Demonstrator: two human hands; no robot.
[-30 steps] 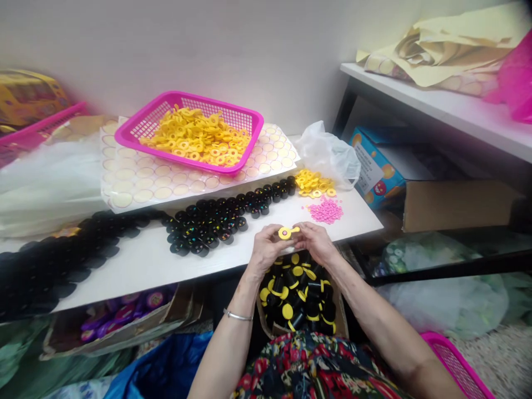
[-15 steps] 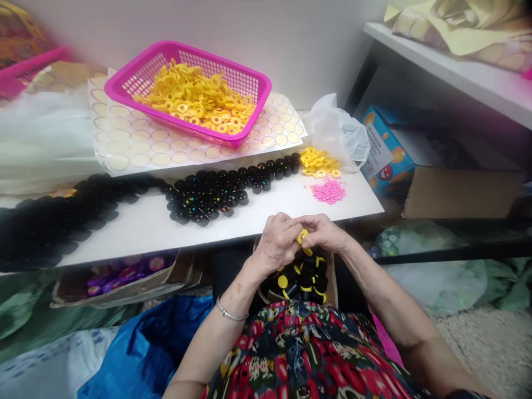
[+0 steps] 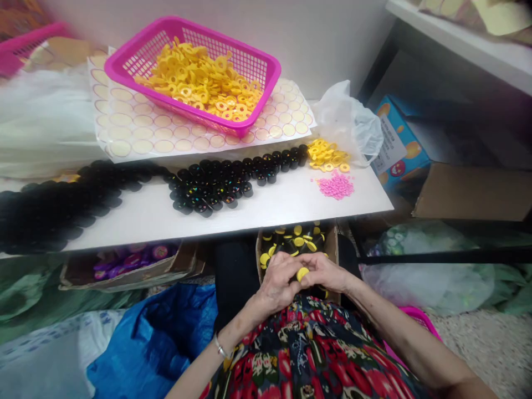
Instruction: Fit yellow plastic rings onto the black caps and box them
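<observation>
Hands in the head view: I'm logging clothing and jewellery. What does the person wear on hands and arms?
The left hand and right hand have no gloves, and no sleeves show on either forearm. A thin silver bangle circles the left wrist. No rings can be made out. A dark floral garment covers the lap.

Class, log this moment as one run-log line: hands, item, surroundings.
left hand, right hand: pinching yellow cap | under table: cardboard box | on table: pink basket of yellow rings
</observation>
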